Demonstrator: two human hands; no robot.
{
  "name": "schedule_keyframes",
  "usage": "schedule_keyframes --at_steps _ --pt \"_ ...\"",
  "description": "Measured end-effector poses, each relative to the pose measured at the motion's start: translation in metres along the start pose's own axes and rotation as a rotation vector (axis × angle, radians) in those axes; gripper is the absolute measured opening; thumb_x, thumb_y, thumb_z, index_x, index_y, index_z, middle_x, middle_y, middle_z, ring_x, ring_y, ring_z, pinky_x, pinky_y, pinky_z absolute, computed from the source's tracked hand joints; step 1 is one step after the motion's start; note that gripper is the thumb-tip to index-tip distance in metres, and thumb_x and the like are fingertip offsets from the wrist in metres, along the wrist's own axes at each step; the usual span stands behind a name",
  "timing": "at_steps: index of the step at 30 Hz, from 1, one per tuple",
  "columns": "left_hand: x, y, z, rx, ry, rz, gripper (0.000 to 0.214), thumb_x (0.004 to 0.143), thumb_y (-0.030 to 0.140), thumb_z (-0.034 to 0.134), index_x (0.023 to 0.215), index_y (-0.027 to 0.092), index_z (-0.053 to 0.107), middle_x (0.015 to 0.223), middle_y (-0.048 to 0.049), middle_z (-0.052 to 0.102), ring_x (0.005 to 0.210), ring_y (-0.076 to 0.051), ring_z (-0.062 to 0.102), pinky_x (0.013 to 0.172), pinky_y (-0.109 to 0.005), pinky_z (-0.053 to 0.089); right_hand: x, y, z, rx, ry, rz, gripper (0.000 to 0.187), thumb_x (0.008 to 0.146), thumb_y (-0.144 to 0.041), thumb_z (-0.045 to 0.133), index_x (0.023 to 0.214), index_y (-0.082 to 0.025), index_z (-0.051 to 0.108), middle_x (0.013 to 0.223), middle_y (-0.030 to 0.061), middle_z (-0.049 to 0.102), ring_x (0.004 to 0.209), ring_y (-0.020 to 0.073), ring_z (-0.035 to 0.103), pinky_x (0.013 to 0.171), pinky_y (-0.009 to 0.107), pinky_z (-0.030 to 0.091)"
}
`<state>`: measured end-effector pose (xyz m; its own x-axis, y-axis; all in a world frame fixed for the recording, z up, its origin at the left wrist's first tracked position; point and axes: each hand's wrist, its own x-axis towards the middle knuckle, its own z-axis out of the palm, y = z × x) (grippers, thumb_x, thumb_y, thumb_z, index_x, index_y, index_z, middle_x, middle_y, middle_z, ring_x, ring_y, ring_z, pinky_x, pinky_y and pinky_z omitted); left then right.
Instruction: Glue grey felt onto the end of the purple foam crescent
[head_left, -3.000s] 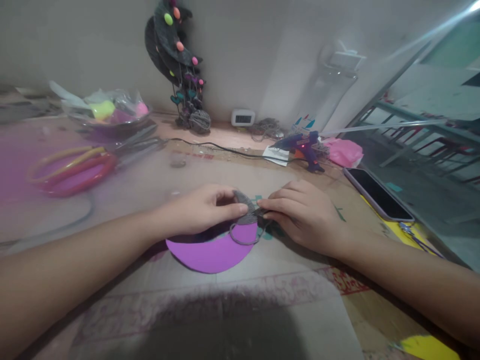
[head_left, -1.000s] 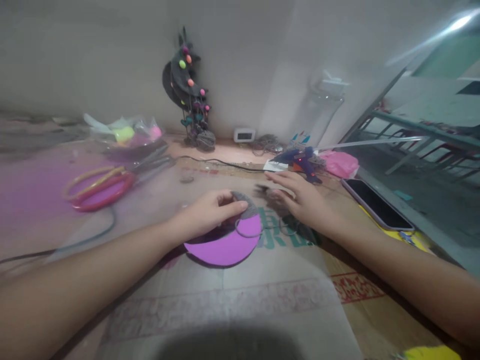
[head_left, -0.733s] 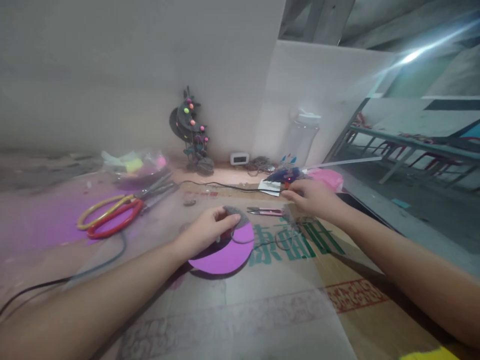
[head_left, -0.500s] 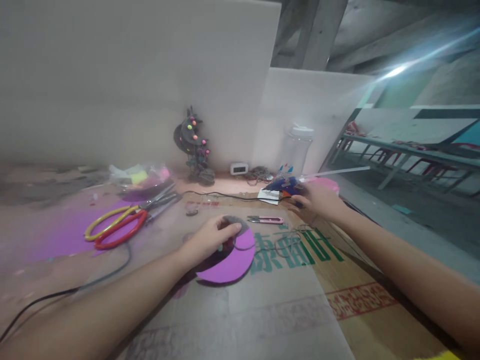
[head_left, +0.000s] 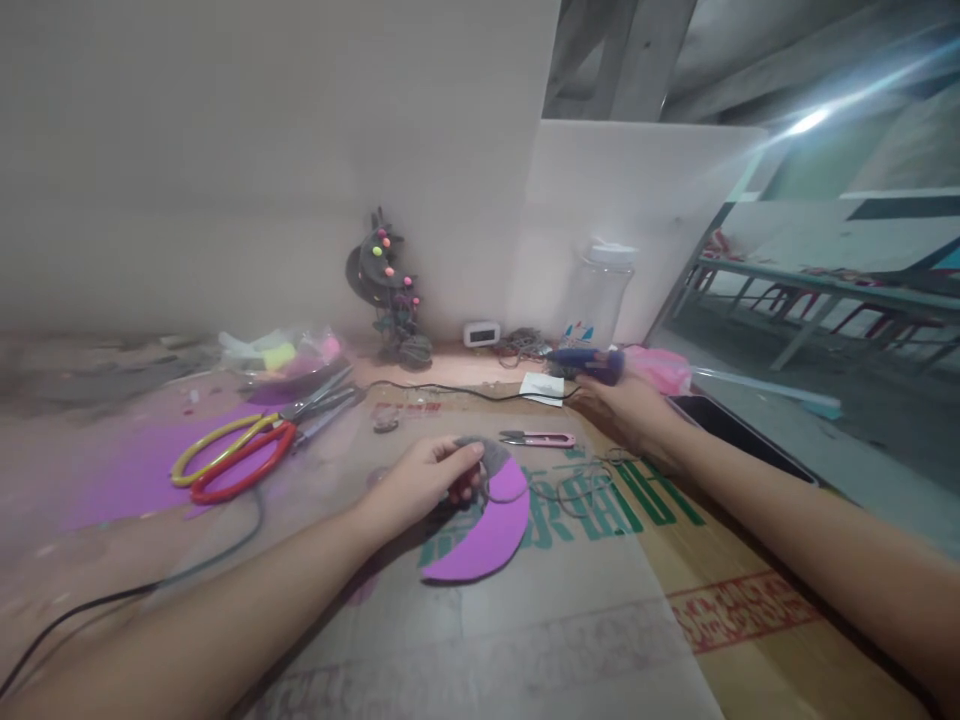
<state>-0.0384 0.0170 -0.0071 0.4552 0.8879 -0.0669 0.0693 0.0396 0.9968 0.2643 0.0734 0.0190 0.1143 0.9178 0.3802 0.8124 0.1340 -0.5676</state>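
Observation:
My left hand [head_left: 427, 482] pinches the upper, grey-covered end of a purple crescent [head_left: 504, 530] between thumb and fingers. A grey cord [head_left: 577, 488] trails from that end over the printed board. Farther right, my right hand [head_left: 626, 405] is closed around the handle of a blue glue gun [head_left: 589, 362], its nozzle pointing left. A pale glue stick [head_left: 757, 385] appears to stick out behind it. The handle is mostly hidden by the fingers. Between the hands lie pink thread snips [head_left: 540, 439]. A small white paper [head_left: 541, 388] sits below the nozzle.
Large scissors [head_left: 240, 455] with red and yellow handles lie left on purple sheet. Behind stand a decorated crescent ornament [head_left: 386, 285], a small digital clock [head_left: 481, 334] and a clear bottle [head_left: 600, 295]. A dark phone-like slab [head_left: 742, 437] lies under my right forearm. A black cable [head_left: 457, 390] crosses the table.
The crescent in my left hand has turned and shifted right, showing its open inner curve. The glue gun has swung, so its stick now slopes down to the right. The view shifted slightly.

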Motion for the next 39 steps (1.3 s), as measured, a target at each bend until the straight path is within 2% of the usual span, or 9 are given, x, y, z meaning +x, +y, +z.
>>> schedule_keyframes --at_steps 3,6,9,14,18,23,29,32,39 --pt "-0.001 0.003 0.001 0.02 0.019 -0.003 0.037 0.08 0.047 0.058 0.063 0.014 0.055 0.054 0.0024 0.051 0.048 -0.008 0.046 0.047 -0.021 0.033 -0.011 -0.015 -0.013 0.022 -0.007 0.033 0.037 0.085 -0.046 0.052 0.091 -0.014 0.071 0.074 0.0108 0.071 0.074 0.0246 0.066 0.068 0.033 0.049" --pt "-0.001 0.003 0.0 0.048 0.04 0.007 0.037 0.081 0.047 0.057 0.064 0.014 0.055 0.056 0.0023 0.052 0.048 -0.008 0.046 0.048 -0.021 0.034 -0.035 -0.037 -0.019 0.113 -0.076 -0.009 0.03 0.084 -0.042 0.055 0.096 -0.02 0.07 0.071 0.0055 0.07 0.067 0.0221 0.065 0.061 0.032 0.049" --pt "0.0 0.001 -0.002 0.092 0.08 0.041 0.036 0.081 0.047 0.056 0.067 0.014 0.057 0.06 0.001 0.056 0.05 -0.008 0.046 0.05 -0.022 0.035 -0.068 -0.055 -0.016 0.169 -0.138 -0.115 0.02 0.081 -0.038 0.059 0.082 -0.021 0.069 0.072 0.0027 0.07 0.071 0.0211 0.067 0.069 0.033 0.052" --pt "-0.001 0.001 -0.004 0.164 0.109 0.073 0.037 0.084 0.047 0.053 0.067 0.015 0.06 0.059 0.001 0.055 0.053 -0.01 0.045 0.052 -0.023 0.034 -0.1 -0.061 -0.003 0.181 -0.183 -0.23 0.019 0.078 -0.042 0.063 0.073 -0.023 0.065 0.068 0.001 0.071 0.061 0.0207 0.067 0.054 0.031 0.054" --pt "-0.002 0.003 -0.004 0.198 0.147 0.076 0.037 0.083 0.046 0.052 0.063 0.016 0.059 0.055 0.0026 0.05 0.052 -0.011 0.043 0.051 -0.024 0.032 -0.102 -0.058 0.002 0.241 -0.276 -0.33 0.02 0.078 -0.042 0.065 0.073 -0.024 0.059 0.068 -0.0003 0.068 0.059 0.0182 0.065 0.051 0.029 0.053" --pt "-0.003 0.005 -0.003 0.217 0.145 0.091 0.037 0.083 0.044 0.052 0.061 0.016 0.059 0.055 0.0029 0.05 0.052 -0.01 0.043 0.051 -0.024 0.032 -0.103 -0.051 0.006 0.211 -0.348 -0.303 0.02 0.079 -0.042 0.066 0.081 -0.022 0.063 0.077 0.0024 0.071 0.067 0.0208 0.067 0.055 0.031 0.055" --pt "-0.003 0.007 -0.002 0.221 0.136 0.085 0.035 0.084 0.042 0.052 0.062 0.015 0.06 0.055 0.0024 0.051 0.052 -0.01 0.044 0.052 -0.024 0.032 -0.103 -0.052 0.007 0.102 -0.306 -0.335 0.024 0.078 -0.043 0.066 0.08 -0.02 0.066 0.073 0.004 0.07 0.07 0.0236 0.067 0.053 0.031 0.055" --pt "-0.003 0.006 -0.003 0.238 0.133 0.079 0.036 0.084 0.043 0.051 0.063 0.015 0.061 0.056 0.0019 0.053 0.052 -0.01 0.044 0.051 -0.024 0.032 -0.103 -0.055 0.007 0.071 -0.305 -0.317 0.027 0.079 -0.046 0.065 0.08 -0.02 0.065 0.072 0.004 0.069 0.066 0.0225 0.066 0.051 0.031 0.054" --pt "-0.003 0.001 -0.005 0.249 0.124 0.091 0.037 0.085 0.045 0.05 0.065 0.016 0.062 0.057 0.002 0.053 0.052 -0.01 0.044 0.05 -0.024 0.03 -0.102 -0.05 0.009 0.094 -0.301 -0.424 0.028 0.081 -0.049 0.063 0.074 -0.022 0.061 0.064 0.0017 0.065 0.055 0.0182 0.061 0.045 0.029 0.051"
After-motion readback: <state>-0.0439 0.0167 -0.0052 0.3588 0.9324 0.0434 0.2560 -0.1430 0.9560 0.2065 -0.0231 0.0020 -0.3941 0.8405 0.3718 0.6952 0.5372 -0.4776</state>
